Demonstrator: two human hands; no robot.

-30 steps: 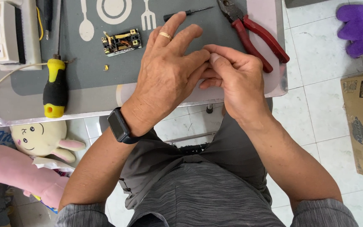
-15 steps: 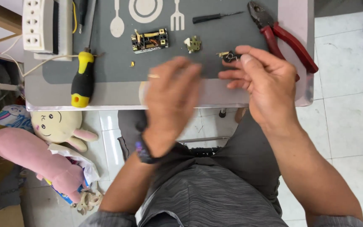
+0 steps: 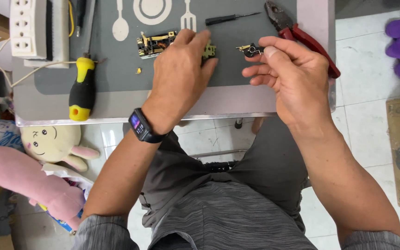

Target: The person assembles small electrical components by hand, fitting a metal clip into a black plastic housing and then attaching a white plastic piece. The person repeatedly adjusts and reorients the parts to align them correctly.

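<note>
- Carefully now: right hand (image 3: 297,78), right of centre in the frame, closed in a fingertip pinch on a small black-and-brass part (image 3: 250,49), held just above the grey mat (image 3: 116,69) near the top middle.
- Left hand (image 3: 179,76), at upper centre, palm down and fingers curled over a small brass piece (image 3: 209,51) lying on the mat; whether gripped or merely touched cannot be told, since the fingers hide most of it.
- Best kept low over the mat, so that anything slipping from the pinch lands on the surface (image 3: 237,99) and not on the tiled floor (image 3: 371,120) below the edge.
- Worth pinching the held part by its black body, probably, with the brass spring end left free and in sight.
- Worth lifting the brass piece with thumb and forefinger only, rather than dragging it; a tiny loose brass bit (image 3: 138,71) lies left of the hand and could be swept off.
- Opened device with brass contacts (image 3: 156,44) just left of the left hand's fingertips, touching or nearly so: better not nudged, judging by how exposed its insides look.
- Tools within reach but untouched: black precision screwdriver (image 3: 230,18) at top centre, red-handled pliers (image 3: 302,34) at upper right, partly behind the right hand, yellow-and-black screwdriver (image 3: 82,90) at left.
- White power strip (image 3: 28,30) in the upper left corner, well apart from the work.
</note>
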